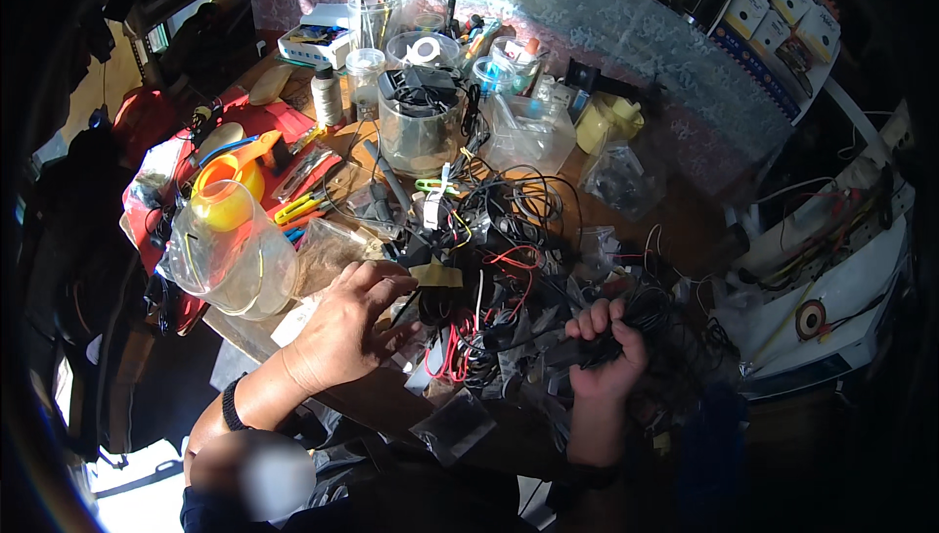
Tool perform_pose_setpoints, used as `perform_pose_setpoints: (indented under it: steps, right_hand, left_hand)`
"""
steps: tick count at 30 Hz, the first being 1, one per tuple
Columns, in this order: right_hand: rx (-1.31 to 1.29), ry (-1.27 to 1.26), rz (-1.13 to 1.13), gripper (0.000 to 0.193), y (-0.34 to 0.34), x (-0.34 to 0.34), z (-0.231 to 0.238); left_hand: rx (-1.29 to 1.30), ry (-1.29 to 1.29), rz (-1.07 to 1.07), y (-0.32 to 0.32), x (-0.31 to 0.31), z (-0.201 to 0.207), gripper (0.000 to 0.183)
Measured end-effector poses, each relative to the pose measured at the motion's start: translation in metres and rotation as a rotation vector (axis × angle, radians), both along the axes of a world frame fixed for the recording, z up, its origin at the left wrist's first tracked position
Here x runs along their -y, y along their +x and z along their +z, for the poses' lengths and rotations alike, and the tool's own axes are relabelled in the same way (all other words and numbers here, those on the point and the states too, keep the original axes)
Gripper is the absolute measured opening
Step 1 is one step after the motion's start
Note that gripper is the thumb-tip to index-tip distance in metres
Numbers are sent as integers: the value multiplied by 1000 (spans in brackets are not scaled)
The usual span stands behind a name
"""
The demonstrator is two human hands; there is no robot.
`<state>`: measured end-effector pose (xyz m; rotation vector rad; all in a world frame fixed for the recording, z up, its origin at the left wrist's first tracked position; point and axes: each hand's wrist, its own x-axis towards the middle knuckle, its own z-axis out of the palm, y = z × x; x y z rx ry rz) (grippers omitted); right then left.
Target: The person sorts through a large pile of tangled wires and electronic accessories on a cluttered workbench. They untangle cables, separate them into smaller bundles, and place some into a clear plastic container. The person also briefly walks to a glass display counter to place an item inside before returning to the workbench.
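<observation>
My right hand [611, 349] is closed in a fist around a black cable [646, 310], whose coils bunch above and beside the fingers. A dark strand runs from that fist leftward into the tangle of cables [518, 205]. My left hand [354, 330] hovers at the left edge of the tangle with curved fingers, thumb and fingertips apart, and no held thing shows in it. Just beyond those fingertips lies a tan strip [436, 276]. Below it, a coil of red wire [448, 352] sits among black cables and clear plastic bags [454, 427].
A large clear plastic container [235, 257] and an orange-yellow cup [230, 186] stand at the left. Further back are a clear tub of black adapters [423, 137], a spool of thread [326, 98] and a yellow jug [608, 122]. Box cutters [298, 208] lie near the container.
</observation>
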<state>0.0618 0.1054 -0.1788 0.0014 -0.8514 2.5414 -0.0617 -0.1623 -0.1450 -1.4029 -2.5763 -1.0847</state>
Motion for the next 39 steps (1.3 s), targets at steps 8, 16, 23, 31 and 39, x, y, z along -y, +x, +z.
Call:
perform_pose_setpoints:
  steps: [8,16,23,31,39]
  right_hand:
    - [-269,-263,22,14,39,-21,36]
    - [-286,-67,-120,15,108,-43,53]
    - [-207,-152,-259,13,154,-60,22]
    - [-103,-193,-350,14,198,-62,-9]
    - [84,-33,-223,16,209,-25,-27]
  left_hand:
    - [-214,-253,-547,45,-46,-3,68]
    - [-255,-395,-788,60,-70,-31,73]
    - [-326,-403,-718,36,-89,-43,61]
    - [-478,-397,-462,-1,-121,-34,53]
    - [-380,-393,-521,36,-116,14,42]
